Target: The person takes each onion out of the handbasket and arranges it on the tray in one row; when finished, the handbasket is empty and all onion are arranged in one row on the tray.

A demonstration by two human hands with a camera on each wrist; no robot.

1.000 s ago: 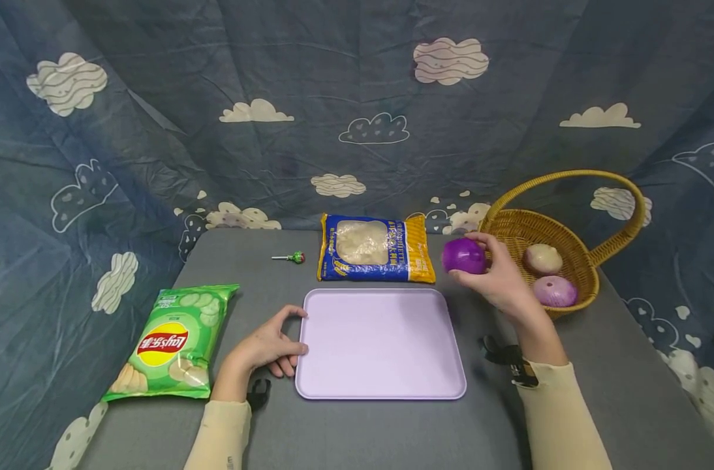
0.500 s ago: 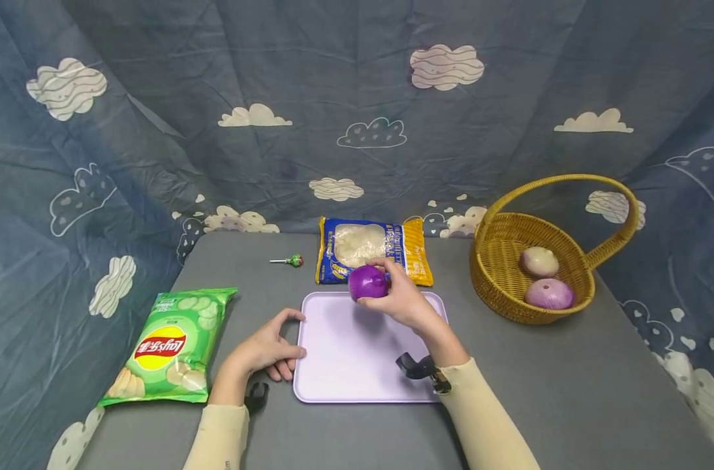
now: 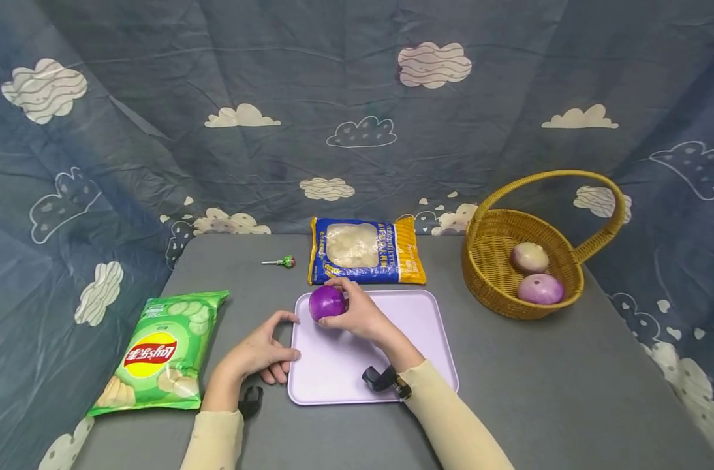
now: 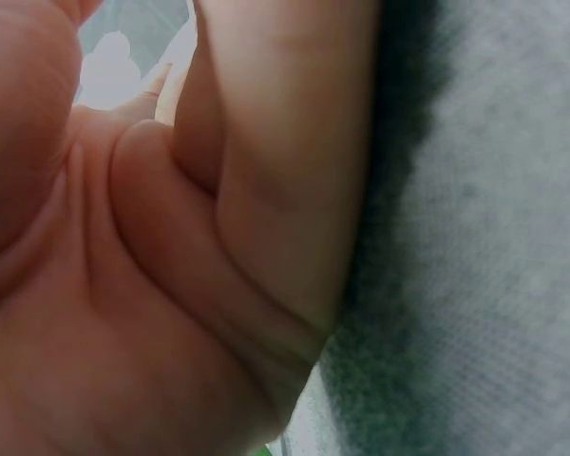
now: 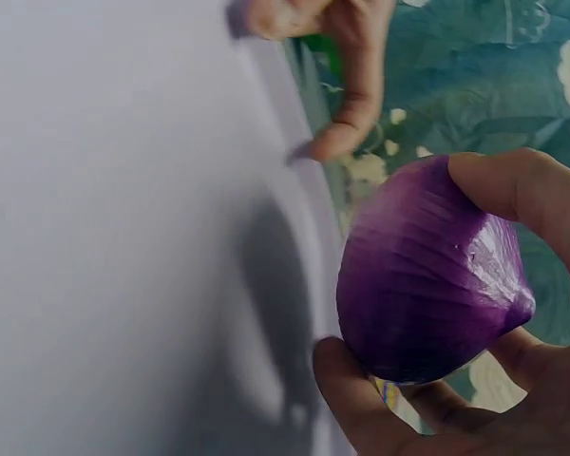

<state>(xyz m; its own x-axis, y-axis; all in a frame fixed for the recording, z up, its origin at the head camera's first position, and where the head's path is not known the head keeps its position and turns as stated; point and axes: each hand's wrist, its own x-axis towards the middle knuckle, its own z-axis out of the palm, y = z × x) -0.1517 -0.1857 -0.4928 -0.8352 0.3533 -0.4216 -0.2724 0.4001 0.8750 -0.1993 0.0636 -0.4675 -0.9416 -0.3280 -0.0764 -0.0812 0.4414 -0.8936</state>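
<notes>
In the head view, a purple onion is held in my right hand, above the upper left part of a lilac tray. The right wrist view shows the onion between thumb and fingers, its shadow falling on the tray; a gap separates the two. My left hand rests at the tray's left edge, thumb and index finger spread apart with their tips on the rim. Its other fingers tuck lower, near the table. Mostly palm fills the left wrist view, hiding the fingertips.
A wicker basket with two paler onions stands at right. Behind the tray lies a blue and yellow pasta bag, with a lollipop to its left. A green chip bag lies at far left. Cloud-patterned cloth hangs behind.
My right hand has carried the onion leftward from beside the basket, across the tray to its upper left. The left hand stays at the tray's edge. The head view has shifted slightly.
</notes>
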